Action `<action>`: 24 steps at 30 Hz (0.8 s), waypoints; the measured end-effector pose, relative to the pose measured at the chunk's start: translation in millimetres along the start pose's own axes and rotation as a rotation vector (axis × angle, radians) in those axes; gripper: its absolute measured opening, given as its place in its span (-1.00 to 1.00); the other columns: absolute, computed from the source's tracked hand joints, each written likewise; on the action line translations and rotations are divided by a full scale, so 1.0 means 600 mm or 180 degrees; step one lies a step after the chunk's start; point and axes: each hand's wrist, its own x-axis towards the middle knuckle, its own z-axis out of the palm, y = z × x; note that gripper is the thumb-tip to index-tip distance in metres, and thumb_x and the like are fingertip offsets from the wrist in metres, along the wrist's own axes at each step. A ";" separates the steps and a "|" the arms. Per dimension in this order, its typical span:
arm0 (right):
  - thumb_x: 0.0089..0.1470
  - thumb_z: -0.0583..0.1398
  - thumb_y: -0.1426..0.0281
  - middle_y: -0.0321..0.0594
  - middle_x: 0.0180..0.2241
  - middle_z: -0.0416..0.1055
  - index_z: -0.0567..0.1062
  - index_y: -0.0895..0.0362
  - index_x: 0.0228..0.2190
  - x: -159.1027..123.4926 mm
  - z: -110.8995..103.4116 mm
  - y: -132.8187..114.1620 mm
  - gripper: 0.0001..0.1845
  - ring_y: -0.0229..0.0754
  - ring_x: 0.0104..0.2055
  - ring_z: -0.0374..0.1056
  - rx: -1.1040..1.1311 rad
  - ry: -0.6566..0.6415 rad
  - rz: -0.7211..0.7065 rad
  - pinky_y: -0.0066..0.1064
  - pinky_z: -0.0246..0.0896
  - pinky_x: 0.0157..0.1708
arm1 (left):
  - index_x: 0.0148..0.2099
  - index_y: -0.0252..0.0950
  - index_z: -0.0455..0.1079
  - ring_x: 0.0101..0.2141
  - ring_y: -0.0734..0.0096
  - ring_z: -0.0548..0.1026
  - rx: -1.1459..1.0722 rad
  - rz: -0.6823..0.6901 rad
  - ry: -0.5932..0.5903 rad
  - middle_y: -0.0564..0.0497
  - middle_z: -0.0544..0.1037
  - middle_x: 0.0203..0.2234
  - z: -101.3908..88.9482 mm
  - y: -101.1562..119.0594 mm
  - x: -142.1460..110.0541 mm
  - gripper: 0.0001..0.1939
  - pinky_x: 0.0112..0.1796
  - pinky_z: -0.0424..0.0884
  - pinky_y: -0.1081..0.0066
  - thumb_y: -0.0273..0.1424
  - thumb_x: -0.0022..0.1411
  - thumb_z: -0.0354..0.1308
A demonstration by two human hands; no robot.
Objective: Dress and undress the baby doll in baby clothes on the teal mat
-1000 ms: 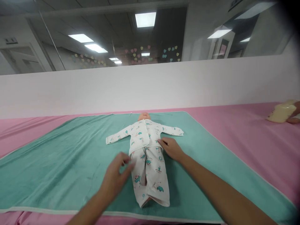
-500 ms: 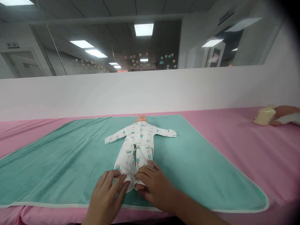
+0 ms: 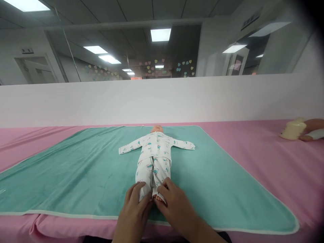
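Observation:
A baby doll lies on its back on the teal blanket, arms spread and head away from me. It wears a white printed top and matching trousers. My left hand is closed over the lower end of the left trouser leg, its thumb near the hem. At the other leg, my right hand pinches the cuff between thumb and fingers. Small toes of the doll show out of this cuff. The foot on the left is mostly hidden behind my left hand.
Pink cloth covers the table under the blanket. At the far right a cream-coloured bottle stands beside a skin-toned, partly white-covered object, cut off by the frame. Behind the table rise a white wall and a glass window.
Both trouser legs lie closer together and a little to the right. My hands have moved with them, and the toes now show at the right cuff. The camera view has shifted slightly.

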 end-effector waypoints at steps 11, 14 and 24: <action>0.02 0.11 0.46 -0.28 -0.30 0.19 0.33 0.09 -0.36 0.002 -0.005 -0.005 -0.93 -0.27 -0.30 0.18 0.0578 0.0037 0.0268 -0.43 0.10 -0.31 | -0.08 -0.17 0.38 0.00 0.16 0.32 -0.0503 -0.0385 -0.0193 -0.11 0.21 0.08 -0.006 -0.011 -0.011 -0.73 -0.17 0.44 0.23 -0.39 0.12 0.12; -0.02 0.11 0.51 -0.28 -0.30 0.19 0.34 0.09 -0.35 0.003 -0.003 0.000 -0.87 -0.29 -0.31 0.18 0.0696 -0.0003 0.0152 -0.45 0.10 -0.32 | -0.06 -0.17 0.36 0.02 0.07 0.26 -0.0127 -0.0238 -0.0281 -0.10 0.25 0.06 -0.008 0.007 -0.002 -0.64 -0.13 0.39 0.13 -0.48 0.04 0.15; -0.04 0.11 0.55 -0.28 -0.32 0.18 0.35 0.10 -0.33 0.005 0.002 0.006 -0.83 -0.30 -0.34 0.18 0.0789 0.0022 0.0078 -0.46 0.11 -0.34 | -0.14 -0.34 0.34 -0.07 0.15 0.37 0.0538 0.0282 0.0191 -0.17 0.40 -0.09 0.006 0.007 0.014 -0.73 -0.18 0.41 0.25 -0.53 0.08 -0.01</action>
